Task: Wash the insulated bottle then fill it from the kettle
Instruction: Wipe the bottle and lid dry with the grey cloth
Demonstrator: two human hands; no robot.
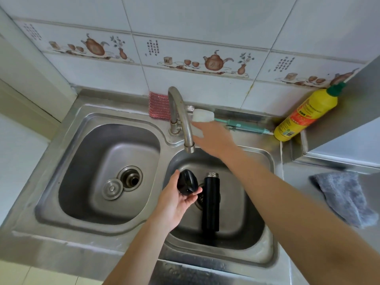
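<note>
A stainless-steel double-basin sink (61,128) fills most of the view, set into a pale counter (16,153) below a white tiled wall (205,17) with a border of painted teapots. In the right basin lies the black cylindrical insulated bottle (210,202), on its side with its open steel-rimmed mouth pointing toward the wall and its body across the drain. A crumpled grey cloth (345,198) rests on the counter to the right of the sink. A yellow plastic detergent bottle with a green cap (304,114) leans in the back right corner.

The right hand (213,138) is stretched over the sink's back ledge, well apart from the bottle, fingers extended toward the white sponge head of a teal-handled bottle brush (203,115); motion blur hides whether it touches the brush. The left hand (176,202) hovers over the right basin just left of the bottle, palm up, fingers curled around the black round bottle lid (187,182).

The curved steel tap (178,112) ends between the two hands. A pink scouring pad (159,105) stands against the wall behind it. A round steel drain plug (112,189) sits in the left basin beside its drain.
</note>
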